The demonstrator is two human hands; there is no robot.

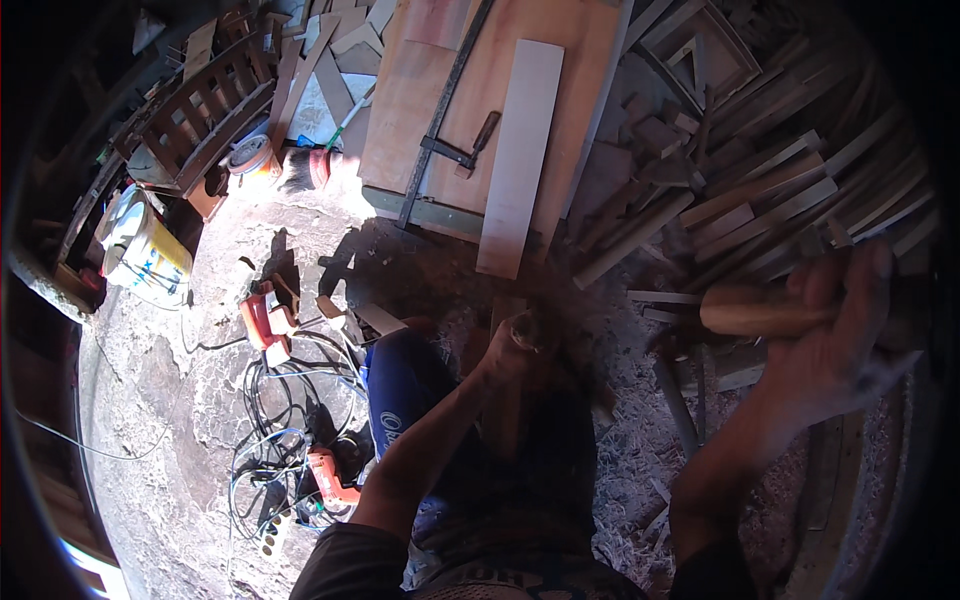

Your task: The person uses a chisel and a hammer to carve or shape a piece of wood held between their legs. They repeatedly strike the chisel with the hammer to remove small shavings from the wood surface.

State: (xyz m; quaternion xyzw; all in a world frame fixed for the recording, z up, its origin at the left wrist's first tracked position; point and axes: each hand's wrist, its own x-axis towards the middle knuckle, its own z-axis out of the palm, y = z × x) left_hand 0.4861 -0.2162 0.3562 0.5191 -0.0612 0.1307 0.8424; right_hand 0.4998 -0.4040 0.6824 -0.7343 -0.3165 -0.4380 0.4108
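- Raised nearest the camera, at the right, is the person's right hand (pixel 838 345), fingers wrapped around a thick, rounded wooden block (pixel 755 310); its far end fades into shadow.
- The wooden block is right of the lap, clear of the left hand. It looks stiff, solid and fairly weighty, hard to break, perhaps slippery where smooth; a full grip around the narrower part would probably suit it best.
- Lower and nearer the middle, the left hand (pixel 508 345) is closed in a fist around a narrow piece (pixel 527 332), too dim to identify.
- Between the legs, below that fist, is a long wooden piece (pixel 503 415), probably rigid and easiest to steady by its sides.
- Ahead, a wooden surface (pixel 400 130) carries a pale flat board (pixel 525 140) and a bar clamp (pixel 422 165).
- At left on the floor, a white and yellow bucket (pixel 165 262) stands open; its contents are unclear. Farther ahead is a smaller orange and white tub (pixel 254 165); what it holds cannot be made out.
- Nearer on the left lie a red drill (pixel 330 478) and tangled cables (pixel 255 400); loose timber (pixel 765 195) fills the right.
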